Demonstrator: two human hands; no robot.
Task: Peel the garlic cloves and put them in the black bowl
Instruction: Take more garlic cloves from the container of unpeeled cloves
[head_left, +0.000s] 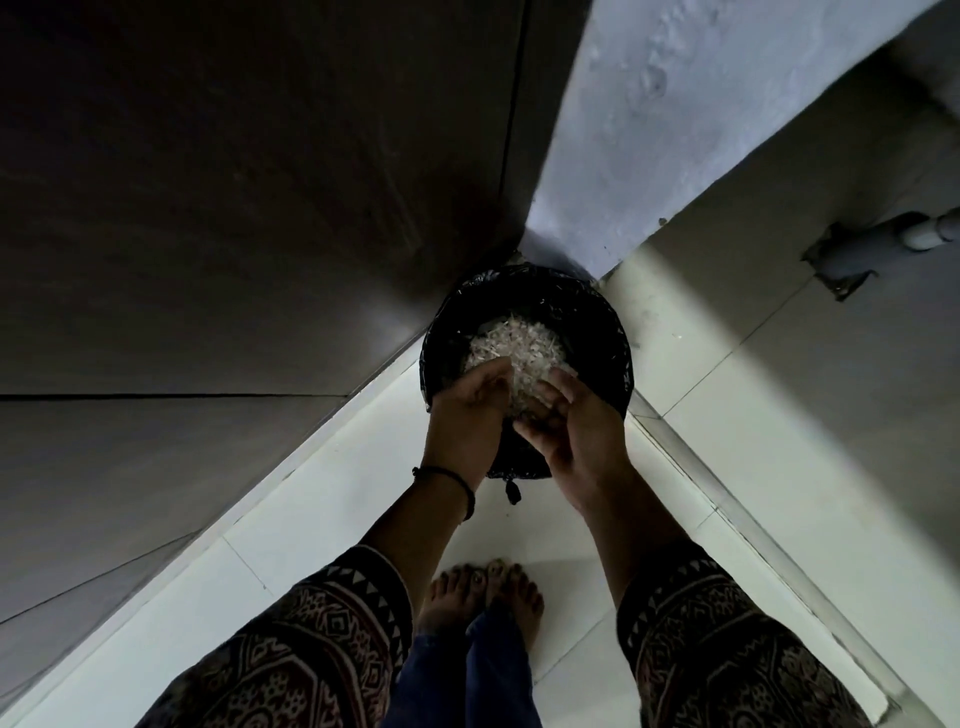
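Note:
A round black container lined with a black plastic bag (610, 332) stands on the floor in a corner. A heap of pale, papery garlic skins (519, 343) lies inside it. My left hand (465, 415) and my right hand (576, 431) are held close together over its near rim, with their fingers loosely bent and touching. A few pale skins show between the two palms. No peeled clove is visible, and the near rim is hidden behind my hands.
Dark wall panels (208, 208) rise on the left and a pale blue wall (649, 130) on the right, meeting behind the container. White floor tiles (322, 493) lie below. A grey pipe (878, 247) enters the floor at right. My bare feet (483, 597) stand just before the container.

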